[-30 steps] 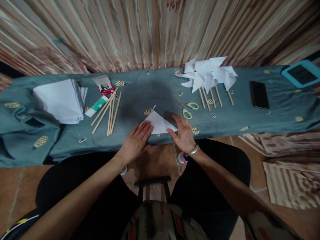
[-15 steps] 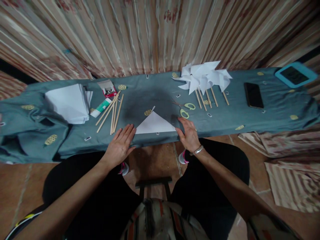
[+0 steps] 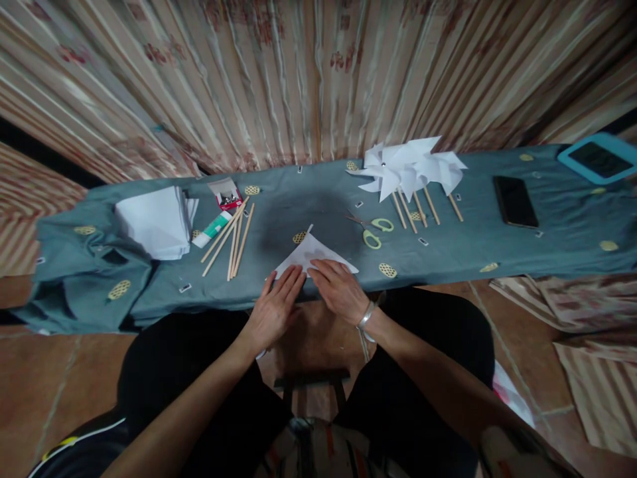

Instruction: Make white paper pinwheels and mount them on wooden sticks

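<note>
A white sheet of paper (image 3: 314, 250), folded into a triangle, lies at the front edge of the cloth-covered table with its tip pointing away from me. My left hand (image 3: 277, 304) rests flat on the left part of its long folded edge, fingers stretched out. Close beside it, my right hand (image 3: 339, 289) presses on the middle of the same edge with its fingers extended. Both hands cover parts of that edge. Beyond the paper, to the right, lie scissors (image 3: 372, 238) with yellow-green handles.
Left on the cloth (image 3: 318, 192) are a paper stack (image 3: 152, 222), a green-and-white tube (image 3: 212, 229), wooden sticks (image 3: 241, 242) and a red box of small metal pieces (image 3: 227, 196). Right are paper pinwheels (image 3: 398, 169), a phone (image 3: 516, 201) and a blue-framed tablet (image 3: 600, 158). A curtain (image 3: 318, 86) hangs behind.
Both hands have moved inward from the paper's two corners to near the middle of its folded edge. The whole view has shifted slightly.
</note>
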Available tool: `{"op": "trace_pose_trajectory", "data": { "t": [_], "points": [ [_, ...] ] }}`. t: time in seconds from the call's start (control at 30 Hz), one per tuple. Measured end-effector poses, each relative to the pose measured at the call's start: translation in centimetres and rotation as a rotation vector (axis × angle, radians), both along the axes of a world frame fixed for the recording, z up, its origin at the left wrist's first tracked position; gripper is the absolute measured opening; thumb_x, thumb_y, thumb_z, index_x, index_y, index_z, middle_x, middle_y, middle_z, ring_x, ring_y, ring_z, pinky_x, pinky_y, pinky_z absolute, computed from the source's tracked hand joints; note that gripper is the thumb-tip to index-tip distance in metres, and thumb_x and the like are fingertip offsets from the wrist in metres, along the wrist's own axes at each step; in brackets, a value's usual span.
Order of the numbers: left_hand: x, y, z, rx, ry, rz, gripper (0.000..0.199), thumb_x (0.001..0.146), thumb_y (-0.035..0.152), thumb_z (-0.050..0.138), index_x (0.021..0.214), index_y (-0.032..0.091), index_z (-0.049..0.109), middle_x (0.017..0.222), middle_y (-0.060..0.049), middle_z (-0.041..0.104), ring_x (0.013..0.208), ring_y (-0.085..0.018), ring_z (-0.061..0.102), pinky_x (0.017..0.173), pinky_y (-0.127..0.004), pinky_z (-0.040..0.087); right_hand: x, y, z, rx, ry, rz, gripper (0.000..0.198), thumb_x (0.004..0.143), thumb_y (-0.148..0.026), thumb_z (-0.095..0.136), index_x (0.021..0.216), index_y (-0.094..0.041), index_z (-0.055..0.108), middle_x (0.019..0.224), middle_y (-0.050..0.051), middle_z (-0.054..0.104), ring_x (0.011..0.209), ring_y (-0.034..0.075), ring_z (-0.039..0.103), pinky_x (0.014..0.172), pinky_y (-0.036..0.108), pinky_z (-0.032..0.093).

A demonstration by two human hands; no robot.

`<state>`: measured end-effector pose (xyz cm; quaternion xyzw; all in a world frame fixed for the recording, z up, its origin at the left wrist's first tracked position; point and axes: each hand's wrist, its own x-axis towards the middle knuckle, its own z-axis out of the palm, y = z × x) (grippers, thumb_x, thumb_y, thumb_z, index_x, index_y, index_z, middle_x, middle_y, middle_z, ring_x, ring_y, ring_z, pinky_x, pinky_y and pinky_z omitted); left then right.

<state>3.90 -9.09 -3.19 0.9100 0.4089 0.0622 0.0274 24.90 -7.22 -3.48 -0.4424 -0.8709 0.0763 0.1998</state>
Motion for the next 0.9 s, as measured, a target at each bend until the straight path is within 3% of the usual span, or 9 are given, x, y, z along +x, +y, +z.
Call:
{"op": "trace_pose_trajectory", "data": {
  "t": [0.17,0.3,0.4,0.6,0.9],
  "points": [
    [-1.0,0.2,-0.1,-0.019,0.016,0.036,0.063,0.091,0.018,0.051,0.150,0.008,0.033,0.156,-0.019,0.037,0.147,-0.029,0.033,0.119,-0.052,0.027,1.5,-0.3,-1.0,0.052,-0.015,0.089,0.044,0.095,-0.008,0.041,0.136,-0.011,0.055,0.135,0.017,0.061,0.124,0.027,0.053,0.103,0.045,0.049],
    [-2.3,-0.3,0.2,-0.026,-0.002,0.082,0.062,0.090,0.017,0.052,0.149,0.007,0.033,0.156,-0.020,0.038,0.147,-0.030,0.032,0.118,-0.052,0.028,2.4,-1.3,-1.1,0.098,-0.020,0.065,0.043,0.094,-0.008,0.043,0.135,-0.003,0.054,0.135,0.021,0.061,0.123,0.030,0.053,0.104,0.045,0.049],
    [-2.6,-0.6,0.0,-0.013,-0.013,0.105,0.062,0.090,0.016,0.051,0.149,0.008,0.033,0.156,-0.019,0.038,0.147,-0.031,0.032,0.118,-0.054,0.027,1.5,-1.8,-1.2,0.098,-0.015,0.042,0.044,0.094,-0.008,0.043,0.137,-0.004,0.052,0.136,0.022,0.059,0.124,0.030,0.052,0.104,0.048,0.049],
    [-2.5,-0.7,-0.3,-0.001,-0.011,0.112,0.062,0.090,0.015,0.051,0.149,0.008,0.032,0.156,-0.019,0.038,0.146,-0.032,0.033,0.117,-0.055,0.028,-0.3,-1.7,-1.3,0.104,-0.031,0.158,0.045,0.095,-0.008,0.040,0.138,-0.011,0.053,0.137,0.016,0.061,0.129,0.026,0.052,0.107,0.047,0.047],
    [-3.0,-0.7,-0.6,0.014,-0.044,0.101,0.065,0.089,0.014,0.052,0.150,0.009,0.030,0.156,-0.019,0.038,0.145,-0.032,0.034,0.116,-0.054,0.031,5.0,-3.8,-1.1,0.091,-0.089,-0.037,0.053,0.094,-0.011,0.041,0.147,-0.012,0.045,0.141,0.016,0.059,0.129,0.028,0.053,0.105,0.048,0.048]
  ]
}}
